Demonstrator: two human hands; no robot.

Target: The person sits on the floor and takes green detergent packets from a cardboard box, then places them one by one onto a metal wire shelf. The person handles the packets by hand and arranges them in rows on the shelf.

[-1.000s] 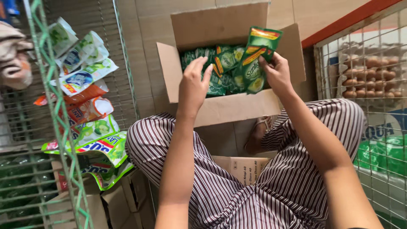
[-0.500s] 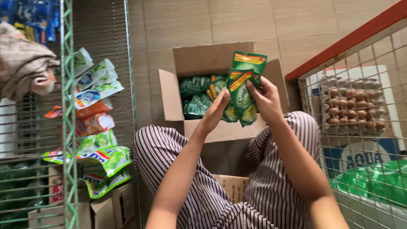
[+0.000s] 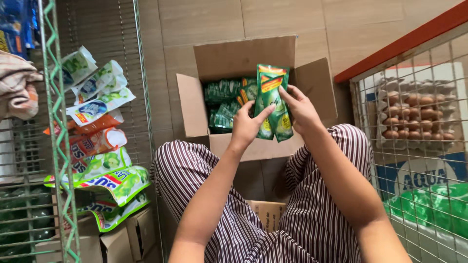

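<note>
**Both hands holding green sachets above the open carton**

1. Left hand (image 3: pixel 247 125): I see it at the centre of the frame, fingers closed on the lower left edge of a small bunch of green sachets (image 3: pixel 273 100). The thumb presses against the front of the packs.

2. Right hand (image 3: pixel 301 109): just right of centre, it grips the same bunch from the right side, fingers curled around the edge and thumb on the front face.

3. The sachets are flat, green, with an orange-and-yellow band near the top. They stand roughly upright, held between both hands, directly over the open cardboard box (image 3: pixel 204 117) in the upper centre of the frame.

4. Box contents: more green packets (image 3: pixel 222 102) of the same kind lie stacked inside, visible to the left of the held bunch. All four flaps are folded outward.

5. The box rests on the floor against the tiled wall, just beyond the knees of the striped trousers (image 3: pixel 190 170) in the lower centre.

6. Left of the frame: a green wire rack (image 3: pixel 57 126) with hanging refill pouches (image 3: pixel 100 104) in white, green and orange.

7. Right of the frame: a wire mesh cage (image 3: pixel 414 160) with a tray of brown eggs (image 3: pixel 414 117) behind it.
</note>
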